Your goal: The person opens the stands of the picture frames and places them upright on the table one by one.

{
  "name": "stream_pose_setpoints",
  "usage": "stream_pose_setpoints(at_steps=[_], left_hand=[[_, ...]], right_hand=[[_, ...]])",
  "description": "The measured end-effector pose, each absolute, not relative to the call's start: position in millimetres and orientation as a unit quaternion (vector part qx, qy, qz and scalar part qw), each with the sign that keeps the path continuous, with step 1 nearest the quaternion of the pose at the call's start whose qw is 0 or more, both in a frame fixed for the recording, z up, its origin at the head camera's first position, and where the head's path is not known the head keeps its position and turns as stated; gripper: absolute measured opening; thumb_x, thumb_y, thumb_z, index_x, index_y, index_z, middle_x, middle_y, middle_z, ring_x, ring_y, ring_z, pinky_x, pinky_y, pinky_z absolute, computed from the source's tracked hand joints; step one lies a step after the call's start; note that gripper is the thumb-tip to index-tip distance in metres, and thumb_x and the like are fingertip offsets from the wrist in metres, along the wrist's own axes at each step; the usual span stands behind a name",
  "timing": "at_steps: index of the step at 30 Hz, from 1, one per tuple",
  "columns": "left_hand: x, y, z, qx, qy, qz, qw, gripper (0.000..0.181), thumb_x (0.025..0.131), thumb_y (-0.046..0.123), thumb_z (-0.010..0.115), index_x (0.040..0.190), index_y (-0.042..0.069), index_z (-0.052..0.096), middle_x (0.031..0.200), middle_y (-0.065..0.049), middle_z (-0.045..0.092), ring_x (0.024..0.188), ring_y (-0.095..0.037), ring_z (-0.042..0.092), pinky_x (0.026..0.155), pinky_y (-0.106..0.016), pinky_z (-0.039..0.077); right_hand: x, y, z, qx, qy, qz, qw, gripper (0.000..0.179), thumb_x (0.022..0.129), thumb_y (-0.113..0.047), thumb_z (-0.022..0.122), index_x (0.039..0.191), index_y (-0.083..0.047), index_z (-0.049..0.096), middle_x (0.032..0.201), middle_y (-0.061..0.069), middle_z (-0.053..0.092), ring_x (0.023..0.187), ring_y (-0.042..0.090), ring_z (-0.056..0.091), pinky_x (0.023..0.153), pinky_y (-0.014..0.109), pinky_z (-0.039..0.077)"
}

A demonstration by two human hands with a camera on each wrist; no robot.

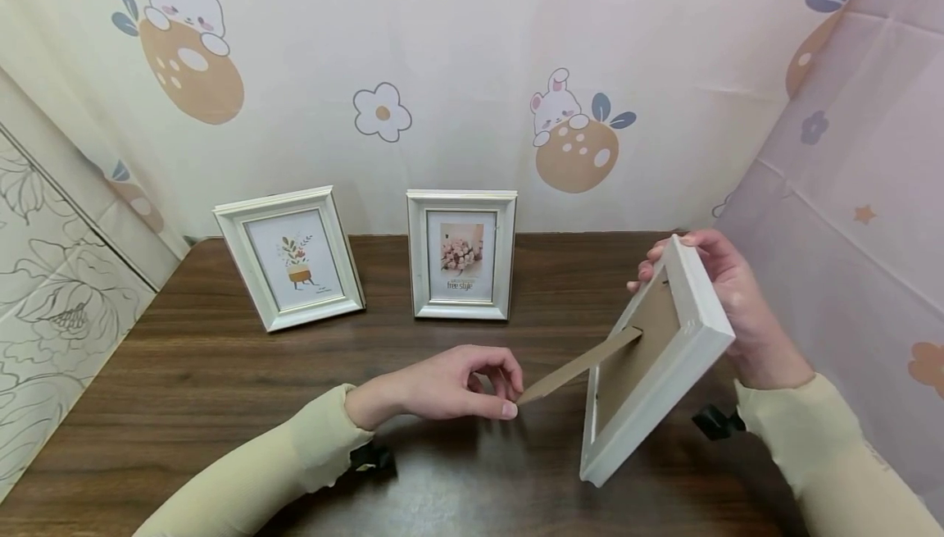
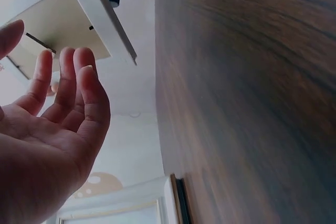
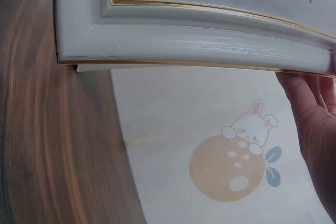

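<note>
A white picture frame (image 1: 659, 365) is held up tilted at the right of the head view, its brown back facing left. My right hand (image 1: 726, 291) grips it by its upper edge, with fingertips over the top. From the back, a brown stand leg (image 1: 583, 366) sticks out toward the left. My left hand (image 1: 460, 383) is right at the leg's free end, fingers loosely bent. In the left wrist view, thumb and fingers of the left hand (image 2: 63, 114) stand apart. The right wrist view shows the frame's white front (image 3: 199, 40) with a thin gold edge.
Two more white picture frames stand on the dark wooden table (image 1: 170, 406): one with a potted-plant picture (image 1: 298, 262) at left, one with a pink-flower picture (image 1: 462, 258) in the middle. A rabbit-patterned curtain (image 1: 457, 29) hangs behind; another pale cloth (image 1: 848, 217) borders the right.
</note>
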State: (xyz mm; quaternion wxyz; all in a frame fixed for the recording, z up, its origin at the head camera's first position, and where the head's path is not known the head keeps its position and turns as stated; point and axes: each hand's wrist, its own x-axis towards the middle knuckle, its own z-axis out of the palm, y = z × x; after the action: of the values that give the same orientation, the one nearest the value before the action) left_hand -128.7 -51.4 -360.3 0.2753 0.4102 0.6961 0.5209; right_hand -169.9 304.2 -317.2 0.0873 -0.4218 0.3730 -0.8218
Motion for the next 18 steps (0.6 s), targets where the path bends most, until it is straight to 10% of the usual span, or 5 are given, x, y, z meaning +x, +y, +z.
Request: stream_pose_setpoints(at_steps=[18], left_hand=[[-136,-107,-370,0.365,0.749,0.505,0.225,0.018,0.099,0.02,0.064,0.107,0.004,0.064,0.094,-0.001,0.066,0.09,-0.016,0.062,0.079,-0.029,0.052]], right_hand=[[-169,341,-318,-0.395,0.405,-0.824,0.036,0.039,0.093,0.028,0.032,0.127,0.013,0.044,0.124,0.033,0.058,0.109,0.045,0.062,0.094,0.056,0.05]])
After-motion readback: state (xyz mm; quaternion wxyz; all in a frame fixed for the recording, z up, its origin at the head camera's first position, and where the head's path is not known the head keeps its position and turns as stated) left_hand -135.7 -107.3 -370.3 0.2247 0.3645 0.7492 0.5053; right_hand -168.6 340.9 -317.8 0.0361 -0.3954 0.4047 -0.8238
